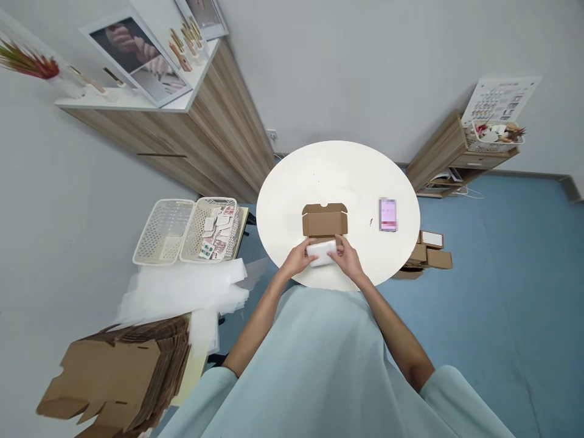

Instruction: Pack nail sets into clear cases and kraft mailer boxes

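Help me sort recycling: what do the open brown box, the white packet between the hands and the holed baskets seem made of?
Open box: matte cardboard, by its brown, creased flaps. White packet: possibly foam or plastic wrap, milky and soft-edged; unsure. Baskets: probably moulded plastic, white with regular holes.

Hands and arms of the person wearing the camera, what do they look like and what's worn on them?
The left hand and right hand are ungloved, and no watch or bracelet shows at either wrist. The left forearm and right forearm are bare. The loose, pale blue-green left sleeve and right sleeve look plain, ending around the elbows. Any rings are too small to tell.
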Motion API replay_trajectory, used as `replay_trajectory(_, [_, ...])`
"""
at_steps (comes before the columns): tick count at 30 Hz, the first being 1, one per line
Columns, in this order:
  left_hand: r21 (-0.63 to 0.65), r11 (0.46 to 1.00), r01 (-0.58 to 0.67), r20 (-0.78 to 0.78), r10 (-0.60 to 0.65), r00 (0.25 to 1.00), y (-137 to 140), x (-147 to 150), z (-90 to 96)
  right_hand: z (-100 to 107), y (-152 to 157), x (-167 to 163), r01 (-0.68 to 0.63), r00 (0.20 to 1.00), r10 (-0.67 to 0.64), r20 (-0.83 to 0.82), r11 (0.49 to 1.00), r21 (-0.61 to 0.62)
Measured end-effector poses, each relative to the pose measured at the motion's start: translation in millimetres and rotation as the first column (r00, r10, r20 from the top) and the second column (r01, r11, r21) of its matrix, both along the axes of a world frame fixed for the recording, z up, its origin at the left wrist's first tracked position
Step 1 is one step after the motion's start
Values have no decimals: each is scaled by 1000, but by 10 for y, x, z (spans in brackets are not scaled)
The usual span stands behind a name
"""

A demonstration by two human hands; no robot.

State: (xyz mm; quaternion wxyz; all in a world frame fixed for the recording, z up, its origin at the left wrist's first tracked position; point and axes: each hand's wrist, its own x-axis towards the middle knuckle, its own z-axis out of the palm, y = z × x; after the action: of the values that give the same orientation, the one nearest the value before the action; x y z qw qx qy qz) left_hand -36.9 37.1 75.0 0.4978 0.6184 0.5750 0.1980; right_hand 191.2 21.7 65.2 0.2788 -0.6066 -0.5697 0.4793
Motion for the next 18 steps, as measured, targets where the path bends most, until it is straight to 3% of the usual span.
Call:
replay_trajectory(3, [17, 966, -257, -70, 258, 964, 35, 166, -143, -96, 28, 5, 84, 995, -86, 58, 996, 38])
replay_trajectory(5, [68, 940, -333, -120, 339, 933, 49, 276, -232, -150, 73, -2, 97, 987, -103, 122, 994, 55])
replay_trajectory(10, [143, 961, -235, -175, 258, 950, 41, 419, -425, -283, 209, -39, 22, 938, -20, 346, 1000, -2])
replay_trajectory(18, [100, 991, -86, -267, 110, 957, -2, 427, -603, -346, 255, -118, -144, 829, 185, 527, 983, -118])
